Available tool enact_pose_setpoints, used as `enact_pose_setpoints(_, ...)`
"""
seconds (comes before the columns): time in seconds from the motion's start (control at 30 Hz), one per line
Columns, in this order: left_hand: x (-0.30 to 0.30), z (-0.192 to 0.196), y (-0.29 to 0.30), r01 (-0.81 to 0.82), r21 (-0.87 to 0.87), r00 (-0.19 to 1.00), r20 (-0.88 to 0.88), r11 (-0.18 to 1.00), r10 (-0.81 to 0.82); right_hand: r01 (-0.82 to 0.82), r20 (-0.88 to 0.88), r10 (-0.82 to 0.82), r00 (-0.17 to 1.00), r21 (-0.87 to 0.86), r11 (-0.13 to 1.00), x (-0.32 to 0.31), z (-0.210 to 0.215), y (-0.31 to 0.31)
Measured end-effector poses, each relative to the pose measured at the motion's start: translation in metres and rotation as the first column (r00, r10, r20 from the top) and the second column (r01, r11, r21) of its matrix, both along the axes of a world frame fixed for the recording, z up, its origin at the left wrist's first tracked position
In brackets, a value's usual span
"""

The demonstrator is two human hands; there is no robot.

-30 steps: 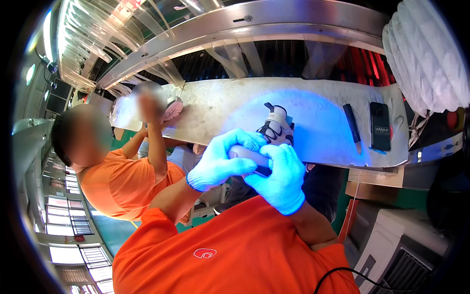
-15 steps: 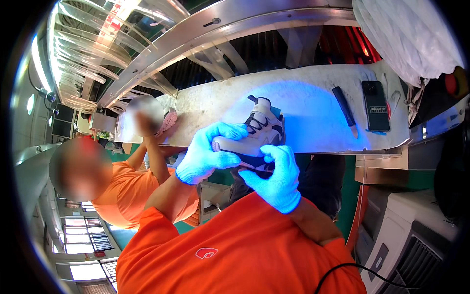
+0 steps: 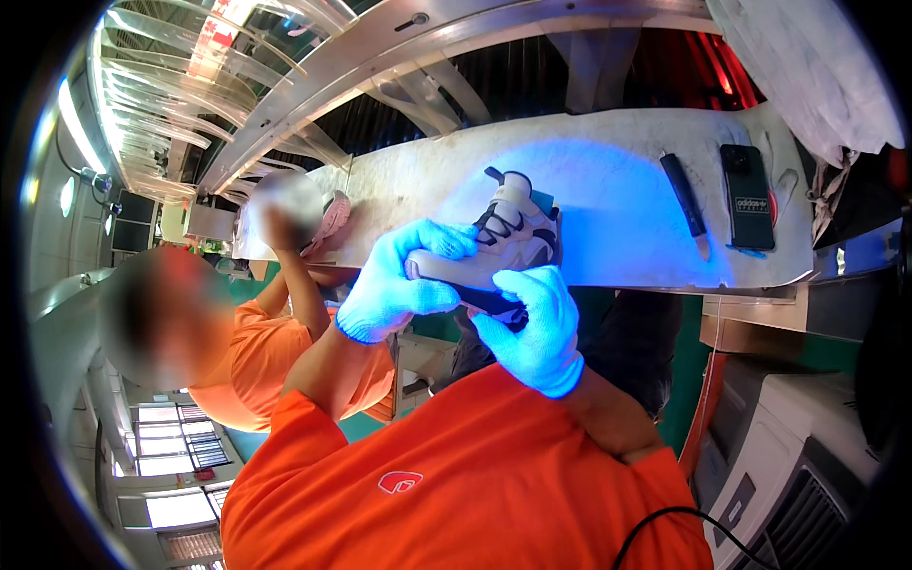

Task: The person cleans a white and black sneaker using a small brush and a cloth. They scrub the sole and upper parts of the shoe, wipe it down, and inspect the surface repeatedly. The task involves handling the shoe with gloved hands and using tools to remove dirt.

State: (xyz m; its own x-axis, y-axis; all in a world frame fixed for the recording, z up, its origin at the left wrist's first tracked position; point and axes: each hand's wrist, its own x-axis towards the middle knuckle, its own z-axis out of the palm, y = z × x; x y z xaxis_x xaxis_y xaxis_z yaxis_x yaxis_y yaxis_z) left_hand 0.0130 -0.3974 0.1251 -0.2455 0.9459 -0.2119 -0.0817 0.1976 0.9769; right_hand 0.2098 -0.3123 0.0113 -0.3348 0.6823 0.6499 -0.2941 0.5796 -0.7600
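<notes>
A grey-and-white sneaker (image 3: 511, 226) with black laces is held at the near edge of the worktable, tilted, its toe pointing left. My left hand (image 3: 404, 277), in a knitted glove that glows blue under the light, wraps round the toe, with fingers on top and the thumb along the near side. My right hand (image 3: 535, 325), gloved likewise, grips the sole edge near the middle of the shoe, thumb below and fingers above. The fingertips partly cover the dark sole side.
On the worktable (image 3: 399, 198) to the right lie a black pen-shaped tool (image 3: 683, 195) and a dark phone (image 3: 748, 197). Beyond runs a metal rail (image 3: 380, 71). At left, a co-worker in orange (image 3: 256, 361) handles a pink shoe (image 3: 331, 220). White sheeting (image 3: 807, 71) hangs at far right.
The view has shifted slightly, so the table items sit farther right. Both my hands keep their hold on the sneaker, with little change in the grip.
</notes>
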Motion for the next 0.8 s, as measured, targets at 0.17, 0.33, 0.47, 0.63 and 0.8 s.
enact_pose_setpoints(0.17, -0.002, 0.0, 0.0, -0.013, -0.001, 1.0, -0.005, 1.0, 0.013, -0.007, -0.03, 0.009, 1.0, 0.053, 0.999, -0.004, -0.002, 0.002)
enact_pose_setpoints(0.33, -0.008, -0.002, 0.001, 0.021, 0.017, 1.0, -0.002, 1.0, -0.021, -0.019, -0.005, 0.019, 1.0, -0.015, 1.0, -0.008, -0.003, 0.002)
enact_pose_setpoints(0.47, -0.013, -0.006, -0.001, 0.02, 0.026, 0.999, 0.047, 0.999, -0.021, -0.033, 0.044, 0.036, 0.998, -0.069, 0.997, -0.009, -0.002, 0.001)
enact_pose_setpoints(0.63, -0.008, 0.016, 0.005, -0.002, -0.119, 0.999, -0.036, 0.993, -0.003, -0.026, 0.118, 0.037, 0.992, -0.098, 0.995, -0.018, 0.001, 0.006)
enact_pose_setpoints(0.8, -0.009, 0.031, 0.012, 0.157, -0.176, 0.767, -0.598, 0.972, -0.232, -0.113, 0.15, 0.137, 0.979, -0.162, 0.98, -0.026, 0.008, 0.007)
